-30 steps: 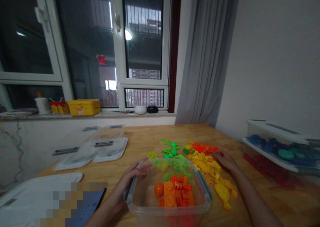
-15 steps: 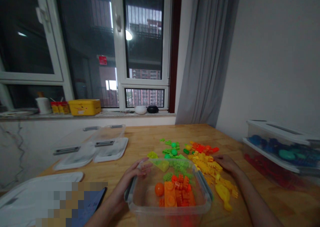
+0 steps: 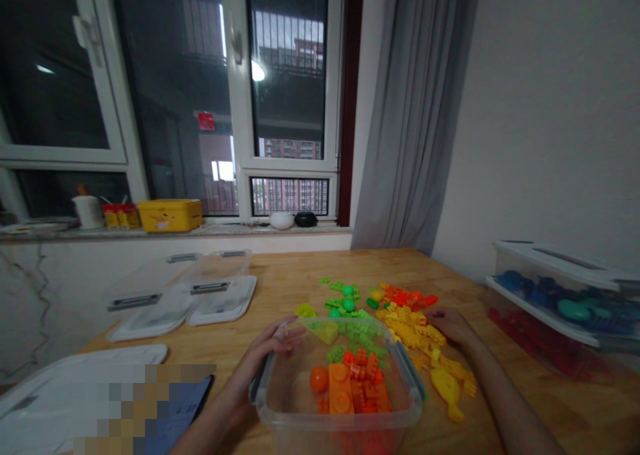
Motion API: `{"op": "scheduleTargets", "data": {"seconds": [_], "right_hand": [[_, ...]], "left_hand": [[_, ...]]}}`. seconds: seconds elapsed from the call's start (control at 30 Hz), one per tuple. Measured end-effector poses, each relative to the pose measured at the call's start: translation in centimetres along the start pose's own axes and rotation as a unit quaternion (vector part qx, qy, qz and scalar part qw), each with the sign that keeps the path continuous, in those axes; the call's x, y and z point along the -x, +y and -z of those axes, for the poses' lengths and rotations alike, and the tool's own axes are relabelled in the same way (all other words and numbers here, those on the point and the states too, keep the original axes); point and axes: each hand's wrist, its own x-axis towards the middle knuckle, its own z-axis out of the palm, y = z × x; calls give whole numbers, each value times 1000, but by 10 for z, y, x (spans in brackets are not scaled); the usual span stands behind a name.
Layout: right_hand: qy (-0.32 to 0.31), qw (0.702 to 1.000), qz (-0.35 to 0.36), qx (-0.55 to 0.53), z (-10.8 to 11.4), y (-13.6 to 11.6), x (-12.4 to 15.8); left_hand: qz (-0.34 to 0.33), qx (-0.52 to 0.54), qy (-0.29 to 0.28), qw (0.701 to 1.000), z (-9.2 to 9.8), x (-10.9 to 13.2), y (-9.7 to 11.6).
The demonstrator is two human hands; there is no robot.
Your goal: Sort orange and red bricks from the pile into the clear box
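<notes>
A clear plastic bin [image 3: 403, 365] stands on the wooden table in front of me, holding several orange bricks [image 3: 353, 388] and an orange ball. My left hand [image 3: 270, 348] grips the bin's far left corner, fingers curled over the rim. My right hand [image 3: 453, 325] rests on the table to the right of the bin, fingers bent against a pile of yellow bricks [image 3: 417, 338]. Its fingertips are partly hidden by the pile. Beyond the bin lie green bricks [image 3: 345, 301] and a small heap of orange-red bricks [image 3: 407, 297].
Several clear lids [image 3: 200, 291] lie at the left of the table [image 3: 300, 271], with a white lid [image 3: 75, 381] nearer me. Stacked bins [image 3: 560, 295] of blue and red pieces stand at the right edge by the wall. A windowsill with a yellow box [image 3: 169, 215] runs behind.
My right hand has slid a little nearer along the yellow pile. My left hand has stayed on the bin's corner.
</notes>
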Motion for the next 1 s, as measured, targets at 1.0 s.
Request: {"op": "scheduleTargets", "data": {"seconds": [1.0], "right_hand": [[-204,930,142,-271,-74,-122,74]], "left_hand": [[-8,-19,27,999,1,2,0]]}}
